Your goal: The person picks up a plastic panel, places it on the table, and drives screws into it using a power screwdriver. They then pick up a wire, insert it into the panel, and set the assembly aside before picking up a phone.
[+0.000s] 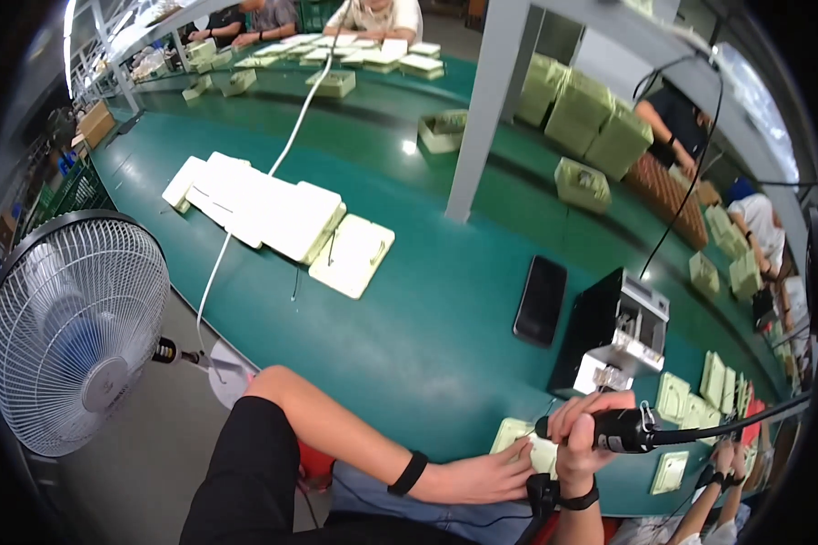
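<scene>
On green table point(409, 345), right hand point(580, 434) fingers grip one black tool point(620, 431); left hand point(482, 474) fingers flat on one pale tray point(518, 434).

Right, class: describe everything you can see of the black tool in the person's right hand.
The black tool is a dark, stubby, handle-shaped power driver, apparently plastic, lying roughly level in the right hand, whose fingers wrap its left end. A black cable leaves its right end. It hovers over a pale green part steadied by the left hand on the green table.

pale green part point(518, 438) half hidden by hands
</scene>
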Motion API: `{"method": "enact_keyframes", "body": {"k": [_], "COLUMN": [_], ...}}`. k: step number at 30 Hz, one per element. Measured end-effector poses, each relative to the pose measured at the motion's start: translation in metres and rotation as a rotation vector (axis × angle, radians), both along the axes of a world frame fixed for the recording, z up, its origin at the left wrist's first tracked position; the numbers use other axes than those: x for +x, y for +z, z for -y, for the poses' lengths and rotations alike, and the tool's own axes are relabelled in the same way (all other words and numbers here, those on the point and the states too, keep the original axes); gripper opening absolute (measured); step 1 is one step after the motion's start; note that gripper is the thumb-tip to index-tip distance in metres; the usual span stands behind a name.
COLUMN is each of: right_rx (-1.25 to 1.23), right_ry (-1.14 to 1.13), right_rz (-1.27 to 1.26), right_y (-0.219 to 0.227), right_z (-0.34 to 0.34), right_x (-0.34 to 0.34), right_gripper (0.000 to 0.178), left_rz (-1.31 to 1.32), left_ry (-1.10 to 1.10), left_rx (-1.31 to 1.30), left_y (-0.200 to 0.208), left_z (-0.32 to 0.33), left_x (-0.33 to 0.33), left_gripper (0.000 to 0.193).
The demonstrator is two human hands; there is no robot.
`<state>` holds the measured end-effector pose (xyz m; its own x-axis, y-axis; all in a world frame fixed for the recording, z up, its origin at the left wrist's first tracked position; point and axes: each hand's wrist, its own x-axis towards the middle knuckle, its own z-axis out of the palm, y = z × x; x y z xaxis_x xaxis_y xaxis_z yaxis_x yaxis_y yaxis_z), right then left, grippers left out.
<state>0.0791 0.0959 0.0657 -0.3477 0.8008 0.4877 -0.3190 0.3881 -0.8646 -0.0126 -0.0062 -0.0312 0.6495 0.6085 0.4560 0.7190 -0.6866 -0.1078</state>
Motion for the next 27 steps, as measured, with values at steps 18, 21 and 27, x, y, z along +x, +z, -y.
{"method": "enact_keyframes", "body": {"k": [18,21,27], "right_rx": [0.214,0.084,0.12], "right_ry": [-0.303,-0.436,-0.37], "right_rz": [-0.198,-0.155,-0.083], "right_y": [0.068,0.061,0.065], "right_z": [-0.053,-0.061,-0.058], "right_x": [0.037,0.027,0.032], "right_gripper": [0.02,0.015,0.013], "left_rz": [-0.075,-0.143,-0.104], "left_ry": [0.024,-0.028,-0.047], "left_rx": [-0.004,0.079,-0.07], "left_y": [0.021,0.021,0.033], "left_z": [-0.001,0.005,0.003], "left_x": [-0.006,-0.009,-0.014], "left_gripper": [0.036,0.039,0.046]}}
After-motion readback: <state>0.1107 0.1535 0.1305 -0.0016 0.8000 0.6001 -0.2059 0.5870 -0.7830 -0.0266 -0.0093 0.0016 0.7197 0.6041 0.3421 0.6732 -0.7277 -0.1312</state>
